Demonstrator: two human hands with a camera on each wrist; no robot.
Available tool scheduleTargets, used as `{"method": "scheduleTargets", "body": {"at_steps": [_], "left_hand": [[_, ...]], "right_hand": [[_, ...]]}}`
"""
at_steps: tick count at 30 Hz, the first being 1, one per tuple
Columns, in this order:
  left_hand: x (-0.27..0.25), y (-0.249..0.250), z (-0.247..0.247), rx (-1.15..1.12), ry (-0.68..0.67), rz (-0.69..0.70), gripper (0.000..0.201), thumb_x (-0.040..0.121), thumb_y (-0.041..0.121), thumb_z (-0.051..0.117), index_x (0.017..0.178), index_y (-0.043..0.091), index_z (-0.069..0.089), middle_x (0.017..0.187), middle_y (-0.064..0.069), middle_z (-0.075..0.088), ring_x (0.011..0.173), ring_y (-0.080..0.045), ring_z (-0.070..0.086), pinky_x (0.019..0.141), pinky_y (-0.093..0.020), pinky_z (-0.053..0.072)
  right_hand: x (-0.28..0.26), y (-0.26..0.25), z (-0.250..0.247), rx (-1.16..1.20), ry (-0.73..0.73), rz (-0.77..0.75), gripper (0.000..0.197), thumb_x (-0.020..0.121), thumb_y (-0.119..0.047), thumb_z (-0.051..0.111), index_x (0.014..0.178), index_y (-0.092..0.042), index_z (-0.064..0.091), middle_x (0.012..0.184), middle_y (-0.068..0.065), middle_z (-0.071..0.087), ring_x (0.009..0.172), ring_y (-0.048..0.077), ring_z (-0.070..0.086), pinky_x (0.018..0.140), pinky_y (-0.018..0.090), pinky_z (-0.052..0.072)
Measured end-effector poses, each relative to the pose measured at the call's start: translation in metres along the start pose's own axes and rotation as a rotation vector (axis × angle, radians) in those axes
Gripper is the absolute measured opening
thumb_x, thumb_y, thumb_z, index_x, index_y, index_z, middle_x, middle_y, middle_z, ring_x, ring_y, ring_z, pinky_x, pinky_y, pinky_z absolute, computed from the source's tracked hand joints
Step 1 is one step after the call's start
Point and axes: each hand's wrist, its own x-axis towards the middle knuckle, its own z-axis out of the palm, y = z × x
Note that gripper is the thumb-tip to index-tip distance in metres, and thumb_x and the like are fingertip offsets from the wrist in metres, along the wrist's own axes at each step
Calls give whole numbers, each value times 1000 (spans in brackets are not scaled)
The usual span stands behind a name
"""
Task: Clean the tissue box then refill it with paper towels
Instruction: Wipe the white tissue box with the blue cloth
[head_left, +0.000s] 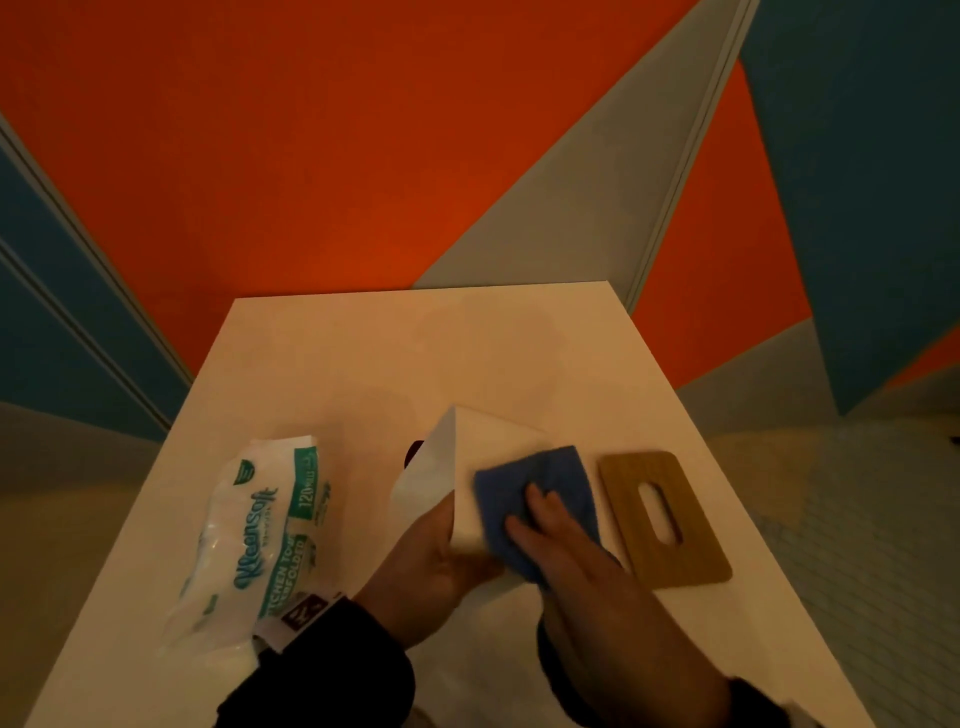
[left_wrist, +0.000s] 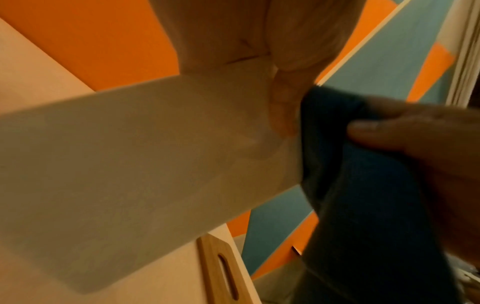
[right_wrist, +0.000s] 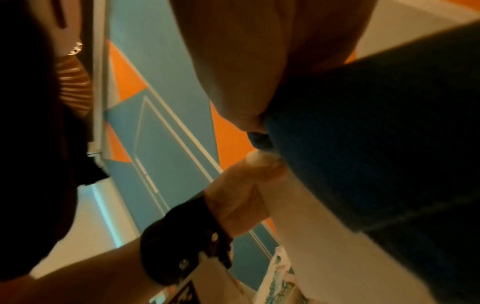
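Note:
A white tissue box (head_left: 467, 457) is tilted up off the white table (head_left: 322, 343), lidless. My left hand (head_left: 441, 551) grips its near end, thumb on the side wall; in the left wrist view the box (left_wrist: 130, 154) fills the middle. My right hand (head_left: 550, 525) presses a blue cloth (head_left: 540, 483) flat against the box's right face, fingers straight. The cloth (left_wrist: 350, 185) also shows in the left wrist view, and the cloth (right_wrist: 376, 133) darkens the right wrist view. A pack of paper towels (head_left: 254, 530) lies on the table left of the box.
The box's wooden lid (head_left: 660, 519), with a slot in it, lies flat on the table right of my hands; the lid (left_wrist: 221, 267) also appears in the left wrist view. Orange, blue and grey wall panels (head_left: 311, 156) stand behind the table.

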Motion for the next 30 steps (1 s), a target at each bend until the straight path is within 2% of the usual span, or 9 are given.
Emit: {"method": "scheduleTargets", "body": {"at_steps": [2,4,7,11,15,19,21,25,30], "left_hand": [[-1,0,3,18,-70,-33,26,76,-10,54,89,13,56,78,3,72,84,-8,70,55,-12,54],[3,2,12,-29,-54,-94,40,77,-20,50,84,19,54,84,1,62,85,0,67,60,-9,53],[2,6,16,-2,14,-59,41,88,-12,38,84,25,55,81,3,61,71,0,62,62,-7,49],[0,13,9,61,30,60,43,84,-12,49,94,30,51,78,26,69,70,16,63,58,-1,48],[-5,8,-8,172,82,75,47,67,1,67,95,35,50,76,41,67,76,18,62,63,-2,48],[-5,2,-6,192,72,21,48,68,-1,67,96,34,52,81,23,73,79,14,63,64,-5,49],[-6,2,-1,166,30,-20,44,78,-10,57,92,32,54,87,17,67,77,7,66,63,-7,51],[-5,2,2,212,2,-32,43,87,-7,45,87,35,53,80,17,67,75,5,63,66,-8,52],[-4,6,-5,196,52,78,44,75,-7,63,92,33,52,75,42,66,75,20,60,64,0,46]], "right_hand": [[8,-11,-3,6,-90,-12,45,99,-31,-3,143,-25,-4,154,-4,14,136,10,13,98,8,-25],[24,-14,-9,63,-15,-124,52,95,-46,3,142,-26,-4,151,-8,-17,136,2,-9,102,5,-24],[53,-8,-26,269,-58,-48,45,100,-19,32,143,-15,20,157,1,1,143,12,-1,119,25,-2],[69,15,-32,365,14,165,41,98,-10,37,139,-13,32,155,5,20,140,20,23,110,23,18],[35,22,-14,363,38,135,44,96,-7,40,139,-16,32,151,-1,26,136,16,31,102,7,11],[7,-4,14,23,28,16,38,99,-15,14,130,-13,37,149,2,31,140,15,18,109,16,-14],[14,-11,12,-44,1,28,50,99,-25,-3,128,-16,37,142,-2,39,135,16,24,113,21,-3],[51,-11,-17,197,-46,-110,41,101,-16,27,142,-15,23,155,-1,11,142,14,8,117,26,5],[80,15,-27,479,53,225,28,97,-3,36,122,1,48,136,19,48,122,30,43,93,26,29]]}}
